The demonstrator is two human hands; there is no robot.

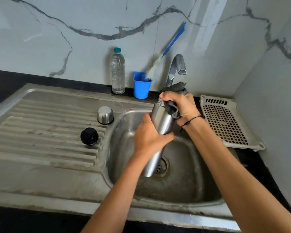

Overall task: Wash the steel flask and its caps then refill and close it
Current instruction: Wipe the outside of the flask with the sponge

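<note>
The steel flask is tilted over the sink basin, its open threaded neck pointing up toward the tap. My left hand grips the flask's middle. My right hand holds a dark grey scrubbing cloth pressed against the flask's neck and shoulder. The steel outer cap stands upside down on the ribbed drainboard. The black inner stopper lies in front of it. No water runs from the tap.
A clear plastic water bottle with a teal lid and a blue cup holding a blue-handled bottle brush stand against the marble wall. A beige perforated tray lies right of the sink. The drain is below the flask.
</note>
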